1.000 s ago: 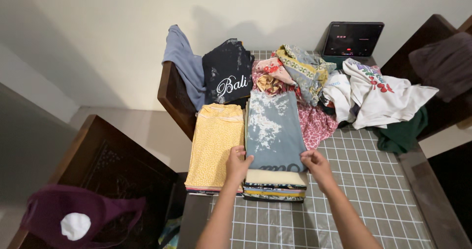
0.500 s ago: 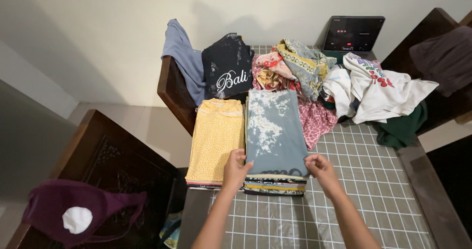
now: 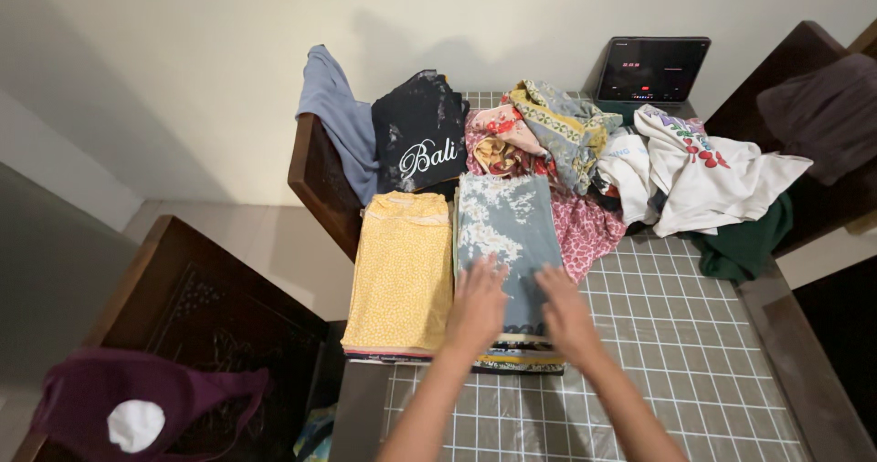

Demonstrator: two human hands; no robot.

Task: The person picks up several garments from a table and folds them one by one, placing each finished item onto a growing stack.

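On the grid-patterned table [image 3: 694, 334], both hands lie flat with fingers spread on a folded grey-blue patterned garment [image 3: 507, 234], gripping nothing. Left hand [image 3: 477, 305] presses its near left part, right hand [image 3: 565, 314] its near right part, the two hands just apart. This garment tops a small stack of folded cloth [image 3: 516, 360] at the table's near left; its long axis runs away from the person, toward the wall. Just beside it on the left lies a folded yellow garment [image 3: 400, 270], pointing the same way. Beyond both, a black shirt with white script lettering [image 3: 420, 142] hangs over a chair back [image 3: 315, 183] next to a pale blue cloth [image 3: 340, 115]. At the far right of the table stands a dark tablet screen [image 3: 652, 68] with small red marks, propped against the wall. Below it sits a loose heap: a white shirt with red and green print [image 3: 703, 165], floral pieces [image 3: 548, 129], a dark green cloth [image 3: 744, 243]. Near the lower left edge, a maroon cap with a white round patch [image 3: 137, 416]
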